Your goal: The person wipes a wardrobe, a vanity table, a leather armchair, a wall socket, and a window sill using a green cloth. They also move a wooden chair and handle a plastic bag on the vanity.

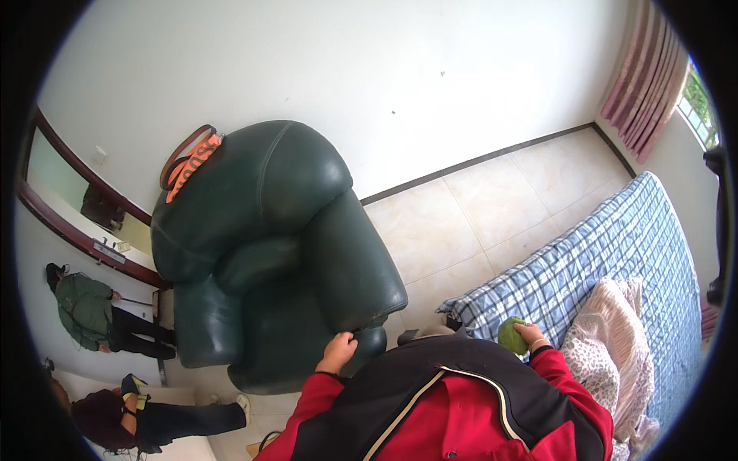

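Note:
My left hand has its fingers curled, and no object shows in it. It appears just in front of the right arm of a dark green leather armchair; whether it touches the leather I cannot tell. A bunched green cloth is gripped in my right hand, beside the edge of a bed with a blue-and-white plaid cover. My red sleeves and black apron fill the bottom of the view.
An orange strap with dark lettering and a brown belt lie over the armchair's back. Crumpled leopard-print fabric is on the bed. Two people stand at the left, near a dark-framed doorway. A striped curtain hangs at the window.

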`<state>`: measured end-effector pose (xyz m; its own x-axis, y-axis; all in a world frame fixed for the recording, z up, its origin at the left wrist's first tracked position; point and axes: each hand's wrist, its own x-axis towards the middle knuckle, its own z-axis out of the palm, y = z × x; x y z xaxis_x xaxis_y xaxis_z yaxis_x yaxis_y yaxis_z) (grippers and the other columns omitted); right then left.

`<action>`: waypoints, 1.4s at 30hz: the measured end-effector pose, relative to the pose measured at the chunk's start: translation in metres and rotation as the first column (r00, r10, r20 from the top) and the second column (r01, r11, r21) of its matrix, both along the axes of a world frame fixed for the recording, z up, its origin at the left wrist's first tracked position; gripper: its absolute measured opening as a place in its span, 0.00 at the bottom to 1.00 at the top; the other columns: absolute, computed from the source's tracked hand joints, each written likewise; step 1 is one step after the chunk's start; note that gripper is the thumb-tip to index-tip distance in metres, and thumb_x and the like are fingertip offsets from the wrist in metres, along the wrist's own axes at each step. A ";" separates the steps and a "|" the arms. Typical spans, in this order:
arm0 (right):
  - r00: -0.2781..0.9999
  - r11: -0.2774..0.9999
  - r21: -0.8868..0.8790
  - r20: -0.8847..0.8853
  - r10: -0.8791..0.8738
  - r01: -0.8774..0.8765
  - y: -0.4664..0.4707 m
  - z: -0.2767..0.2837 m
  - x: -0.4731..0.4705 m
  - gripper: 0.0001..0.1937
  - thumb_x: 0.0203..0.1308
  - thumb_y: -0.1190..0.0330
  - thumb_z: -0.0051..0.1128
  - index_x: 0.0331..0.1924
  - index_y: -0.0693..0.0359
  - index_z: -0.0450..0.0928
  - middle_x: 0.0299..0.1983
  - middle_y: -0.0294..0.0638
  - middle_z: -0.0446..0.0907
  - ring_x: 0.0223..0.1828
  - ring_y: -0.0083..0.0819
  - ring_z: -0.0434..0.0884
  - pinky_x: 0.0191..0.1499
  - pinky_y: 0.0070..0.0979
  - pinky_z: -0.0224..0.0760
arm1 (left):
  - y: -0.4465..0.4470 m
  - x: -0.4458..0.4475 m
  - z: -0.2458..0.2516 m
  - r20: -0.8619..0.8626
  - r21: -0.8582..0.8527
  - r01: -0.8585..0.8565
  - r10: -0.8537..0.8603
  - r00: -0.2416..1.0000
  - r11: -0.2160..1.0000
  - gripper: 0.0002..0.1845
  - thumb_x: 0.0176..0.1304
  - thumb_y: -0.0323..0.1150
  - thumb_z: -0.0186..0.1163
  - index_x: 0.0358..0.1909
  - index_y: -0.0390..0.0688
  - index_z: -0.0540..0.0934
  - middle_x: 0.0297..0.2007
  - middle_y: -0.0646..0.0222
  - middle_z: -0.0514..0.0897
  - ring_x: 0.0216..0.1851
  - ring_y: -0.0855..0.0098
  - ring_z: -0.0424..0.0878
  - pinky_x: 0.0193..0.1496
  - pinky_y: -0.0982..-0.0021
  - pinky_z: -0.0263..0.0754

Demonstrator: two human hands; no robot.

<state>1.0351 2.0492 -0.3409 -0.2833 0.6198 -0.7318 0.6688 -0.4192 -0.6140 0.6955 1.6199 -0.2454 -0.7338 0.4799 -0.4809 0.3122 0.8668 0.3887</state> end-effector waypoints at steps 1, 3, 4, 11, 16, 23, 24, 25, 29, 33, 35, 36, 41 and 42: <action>0.999 0.999 0.029 0.037 0.015 -0.016 0.001 0.003 -0.002 0.20 0.47 0.59 0.61 0.37 0.70 0.78 0.29 0.43 0.81 0.28 0.32 0.81 0.33 0.29 0.74 | 0.018 -0.011 0.002 -0.045 0.019 0.000 0.000 0.999 1.000 0.19 0.55 0.42 0.50 0.45 0.43 0.76 0.48 0.58 0.76 0.50 0.58 0.73 0.52 0.61 0.68; 0.992 0.997 0.067 0.122 0.024 -0.032 0.003 0.011 -0.010 0.20 0.46 0.58 0.61 0.37 0.69 0.78 0.29 0.44 0.81 0.28 0.33 0.81 0.33 0.29 0.74 | 0.049 -0.029 0.003 -0.075 0.074 0.055 -0.049 0.996 0.996 0.19 0.55 0.41 0.51 0.45 0.43 0.75 0.49 0.59 0.75 0.50 0.58 0.73 0.51 0.61 0.69; 0.987 0.995 0.088 0.156 0.034 -0.048 0.002 0.016 -0.015 0.22 0.45 0.58 0.61 0.37 0.69 0.78 0.30 0.45 0.81 0.30 0.34 0.81 0.34 0.29 0.74 | 0.061 -0.037 0.003 -0.108 0.089 0.083 -0.073 0.991 0.993 0.19 0.55 0.41 0.52 0.46 0.42 0.75 0.50 0.59 0.74 0.50 0.57 0.73 0.51 0.62 0.69; 0.825 0.902 0.125 0.471 0.314 -0.414 0.033 0.063 -0.084 0.30 0.41 0.50 0.63 0.40 0.70 0.79 0.38 0.49 0.81 0.40 0.37 0.81 0.42 0.29 0.73 | 0.096 -0.059 -0.019 0.005 0.061 0.161 -0.161 0.987 0.985 0.30 0.52 0.41 0.55 0.59 0.44 0.65 0.62 0.56 0.61 0.57 0.53 0.67 0.58 0.59 0.64; 0.769 0.816 0.116 0.432 0.472 -0.566 0.099 0.059 -0.176 0.28 0.41 0.50 0.61 0.38 0.68 0.80 0.37 0.50 0.81 0.39 0.38 0.81 0.43 0.30 0.74 | 0.090 -0.059 -0.044 -0.010 0.065 0.144 -0.143 0.990 0.987 0.30 0.49 0.41 0.59 0.57 0.45 0.67 0.58 0.57 0.64 0.54 0.52 0.68 0.56 0.56 0.65; 0.787 0.756 0.229 0.087 0.611 -0.613 0.191 0.055 -0.355 0.23 0.46 0.52 0.59 0.40 0.62 0.80 0.33 0.46 0.82 0.36 0.36 0.82 0.43 0.30 0.74 | 0.129 -0.064 -0.050 0.073 -0.163 -0.130 0.144 0.987 0.978 0.26 0.53 0.45 0.55 0.53 0.45 0.70 0.53 0.56 0.69 0.52 0.53 0.70 0.52 0.56 0.67; 0.774 0.723 0.313 0.073 0.628 -0.616 0.201 0.059 -0.374 0.23 0.46 0.52 0.59 0.41 0.61 0.79 0.34 0.47 0.82 0.37 0.36 0.81 0.44 0.31 0.73 | 0.145 -0.076 -0.046 0.065 -0.187 -0.161 0.176 0.982 0.969 0.26 0.53 0.45 0.55 0.52 0.45 0.70 0.52 0.56 0.70 0.52 0.53 0.70 0.52 0.56 0.67; 0.791 0.782 0.270 -0.101 0.604 -0.562 0.212 0.064 -0.385 0.24 0.46 0.51 0.59 0.42 0.62 0.79 0.34 0.48 0.81 0.37 0.36 0.81 0.44 0.31 0.73 | 0.159 -0.087 -0.041 0.056 -0.208 -0.182 0.197 0.979 0.961 0.25 0.53 0.45 0.55 0.52 0.45 0.71 0.52 0.56 0.70 0.52 0.53 0.71 0.52 0.56 0.67; 0.608 0.518 0.405 0.130 0.783 -0.753 0.279 0.083 -0.408 0.28 0.45 0.45 0.56 0.41 0.61 0.79 0.35 0.54 0.80 0.40 0.47 0.79 0.45 0.34 0.72 | 0.236 -0.144 -0.021 0.048 -0.244 -0.211 0.229 0.972 0.947 0.25 0.54 0.46 0.54 0.51 0.44 0.72 0.50 0.56 0.72 0.51 0.54 0.71 0.51 0.57 0.68; 0.922 0.974 -0.037 -0.332 0.199 -0.224 0.357 0.099 -0.400 0.25 0.44 0.52 0.61 0.40 0.64 0.79 0.33 0.49 0.81 0.37 0.35 0.81 0.40 0.29 0.73 | 0.306 -0.197 -0.011 0.076 -0.231 -0.154 0.176 0.981 0.961 0.24 0.54 0.46 0.53 0.50 0.43 0.73 0.49 0.56 0.73 0.50 0.54 0.72 0.51 0.58 0.68; 0.914 0.906 0.296 -0.181 0.363 -0.302 0.392 0.109 -0.400 0.20 0.47 0.59 0.62 0.41 0.65 0.78 0.34 0.42 0.81 0.34 0.31 0.81 0.39 0.26 0.74 | 0.343 -0.222 -0.013 0.107 -0.218 -0.079 0.104 0.989 0.973 0.24 0.55 0.46 0.53 0.49 0.43 0.73 0.48 0.56 0.74 0.50 0.55 0.73 0.51 0.59 0.68; 0.902 0.920 0.321 -0.288 0.321 -0.225 0.405 0.114 -0.401 0.19 0.48 0.60 0.62 0.41 0.65 0.78 0.34 0.40 0.81 0.34 0.30 0.80 0.39 0.25 0.74 | 0.361 -0.232 -0.016 0.132 -0.206 -0.031 0.059 0.989 0.978 0.24 0.55 0.47 0.53 0.49 0.43 0.73 0.48 0.56 0.75 0.50 0.55 0.73 0.51 0.59 0.68; 0.786 0.997 0.063 -0.614 0.072 -0.042 0.467 0.147 -0.425 0.14 0.49 0.69 0.62 0.40 0.67 0.78 0.33 0.39 0.81 0.33 0.27 0.80 0.39 0.25 0.74 | 0.465 -0.293 -0.034 0.297 -0.076 0.339 -0.303 0.906 0.938 0.23 0.56 0.47 0.52 0.48 0.42 0.75 0.46 0.56 0.77 0.49 0.55 0.74 0.50 0.61 0.68; 0.787 0.999 0.037 -0.616 0.023 -0.001 0.478 0.155 -0.430 0.14 0.49 0.67 0.63 0.38 0.67 0.78 0.31 0.40 0.81 0.31 0.26 0.80 0.37 0.23 0.74 | 0.490 -0.305 -0.036 0.321 -0.042 0.420 -0.386 0.865 0.907 0.23 0.56 0.47 0.52 0.47 0.42 0.75 0.45 0.55 0.77 0.49 0.56 0.74 0.50 0.61 0.68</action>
